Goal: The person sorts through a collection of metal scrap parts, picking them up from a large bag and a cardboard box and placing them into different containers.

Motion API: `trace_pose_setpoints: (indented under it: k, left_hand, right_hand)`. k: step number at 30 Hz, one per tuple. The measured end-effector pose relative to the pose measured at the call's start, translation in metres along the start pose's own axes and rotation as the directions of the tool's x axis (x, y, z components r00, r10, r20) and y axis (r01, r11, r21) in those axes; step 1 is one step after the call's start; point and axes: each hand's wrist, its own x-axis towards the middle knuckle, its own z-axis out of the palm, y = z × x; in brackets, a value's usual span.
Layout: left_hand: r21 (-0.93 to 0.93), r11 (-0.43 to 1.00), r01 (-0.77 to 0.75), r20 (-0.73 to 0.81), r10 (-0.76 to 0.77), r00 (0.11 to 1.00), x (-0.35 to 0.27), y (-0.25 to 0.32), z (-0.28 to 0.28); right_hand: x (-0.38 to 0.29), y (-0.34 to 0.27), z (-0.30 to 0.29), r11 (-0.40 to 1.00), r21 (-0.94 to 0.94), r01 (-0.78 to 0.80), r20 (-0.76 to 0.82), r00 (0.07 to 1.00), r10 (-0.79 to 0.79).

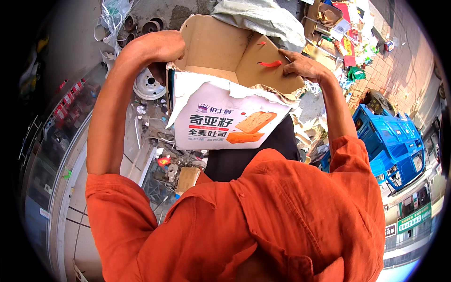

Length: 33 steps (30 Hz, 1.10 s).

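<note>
Before my torso is an open cardboard box, its white printed side with a toast picture facing me. That side's upper edge is ragged, with the paper layer torn and hanging at the left. Bare brown board lines the inside, and two red strips show on the right inner wall. My left hand grips the box's far left edge, its fingers partly hidden behind the board. Over at the right wall, my right hand holds the board near its edge, with fingertips on the inner face.
A whitish woven sack lies just beyond the box. White wheel rim and metal scraps are at left, beside a glass-fronted case. Flattened cartons and litter pile up at far right, near a blue cargo tricycle.
</note>
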Motion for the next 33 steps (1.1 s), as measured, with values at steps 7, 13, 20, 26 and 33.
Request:
trace_pose_setpoints:
  k: [7, 13, 20, 26, 33]
  left_hand:
    - [-0.066, 0.988, 0.14, 0.033, -0.138, 0.99, 0.001, -0.02, 0.061]
    - [0.287, 0.958, 0.024, -0.026, -0.017, 1.0, -0.073, -0.047, 0.104]
    - [-0.171, 0.947, 0.272, -0.264, -0.31, 0.913, -0.16, -0.154, 0.212]
    - [-0.91, 0.406, 0.084, -0.174, -0.557, 0.812, -0.154, -0.221, 0.256]
    - [-0.946, -0.15, -0.287, -0.198, -0.432, 0.88, -0.059, -0.287, 0.202]
  right_hand:
    - [0.007, 0.037, 0.047, 0.984, -0.146, -0.1, 0.084, 0.99, 0.113]
    - [0.007, -0.007, 0.103, 0.97, -0.233, -0.069, 0.021, 0.997, 0.076]
    - [0.016, -0.073, 0.198, 0.993, -0.117, 0.02, 0.005, 1.0, -0.02]
    - [0.044, -0.023, 0.197, 0.994, 0.103, -0.021, -0.132, 0.991, 0.035]
    - [0.054, 0.05, 0.163, 0.878, 0.392, -0.275, -0.244, 0.889, 0.388]
